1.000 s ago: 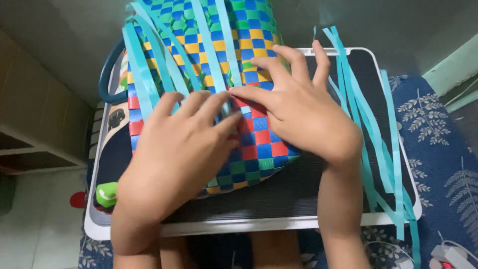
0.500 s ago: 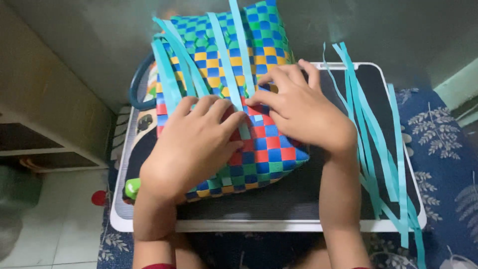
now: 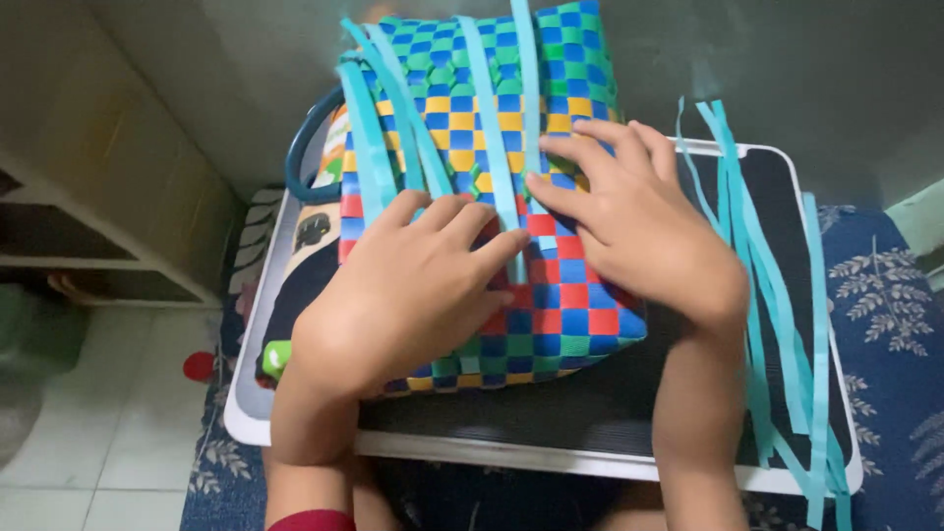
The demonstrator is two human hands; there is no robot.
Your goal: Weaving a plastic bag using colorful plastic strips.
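Observation:
A woven basket in a check of red, blue, green and yellow lies on its side on a black lap tray. Several loose light-blue strips run down its upper face. My left hand lies flat on the weave, fingers spread, fingertips at one blue strip. My right hand presses on the basket beside it, thumb and forefinger pinching a blue strip near the middle. The basket's dark blue handle curves out at the left.
A bundle of loose light-blue strips hangs over the tray's right side. The tray has a white rim and rests on a dark blue leaf-print cloth. A small green object sits at the tray's left. White shelving and tiled floor lie left.
The view has shifted, so the basket and tray sit lower and further right in the frame. My hands stay on the weave, the right fingers now closer around a blue strip.

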